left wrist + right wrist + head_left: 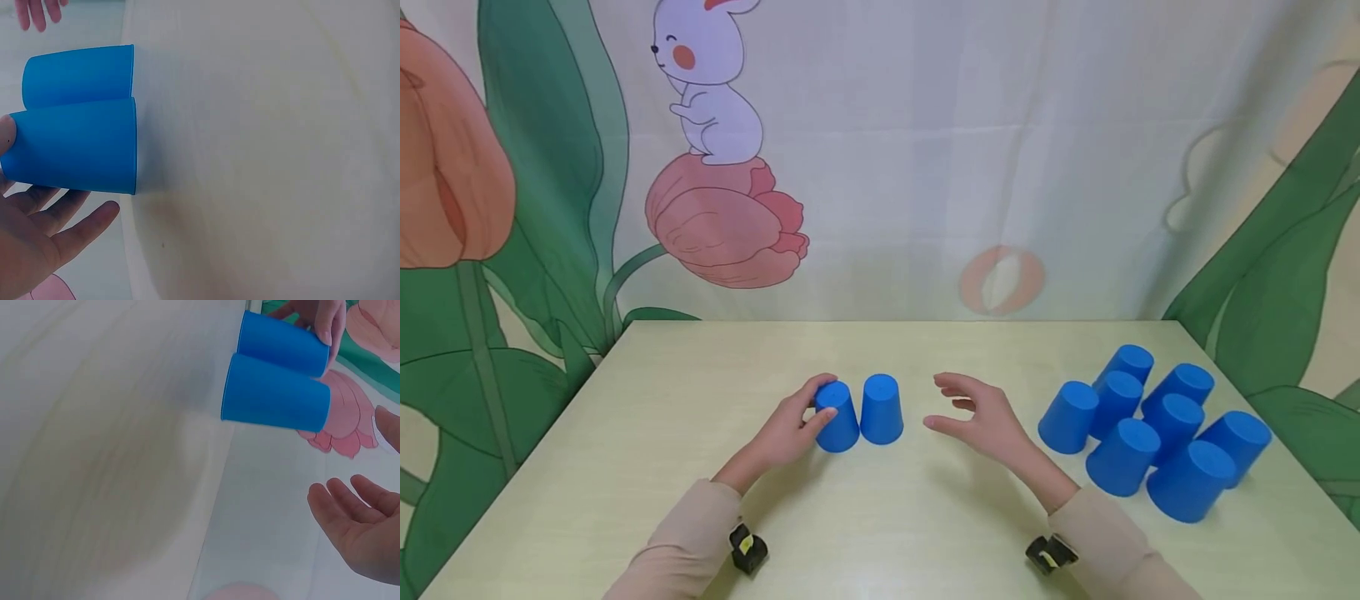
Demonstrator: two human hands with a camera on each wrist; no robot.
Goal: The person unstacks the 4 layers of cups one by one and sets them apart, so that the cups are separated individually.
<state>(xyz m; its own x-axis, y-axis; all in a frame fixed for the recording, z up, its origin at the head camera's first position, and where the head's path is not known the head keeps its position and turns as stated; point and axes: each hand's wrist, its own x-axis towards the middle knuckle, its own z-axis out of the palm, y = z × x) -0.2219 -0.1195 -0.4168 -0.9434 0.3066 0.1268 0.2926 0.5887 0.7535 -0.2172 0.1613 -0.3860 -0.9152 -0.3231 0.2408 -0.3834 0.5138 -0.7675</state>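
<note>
Two blue cups stand upside down and side by side at the middle of the pale table [700, 367]. My left hand [824, 400] grips the left cup [838, 427], thumb on its near side and fingers over its top. The right cup [881, 410] touches it and nothing holds it. My right hand [934, 402] hovers open just right of that cup, apart from it, palm turned toward it. The left wrist view shows the held cup [75, 153] with my fingers [69, 228] beside it. In the right wrist view the free cup [275, 394] lies nearest, my open fingers [350, 506] below it.
Several more blue cups [1150, 433] stand upside down in a tight cluster at the right of the table, near its right edge. A printed curtain [880, 167] with a rabbit and flowers hangs right behind the table's far edge.
</note>
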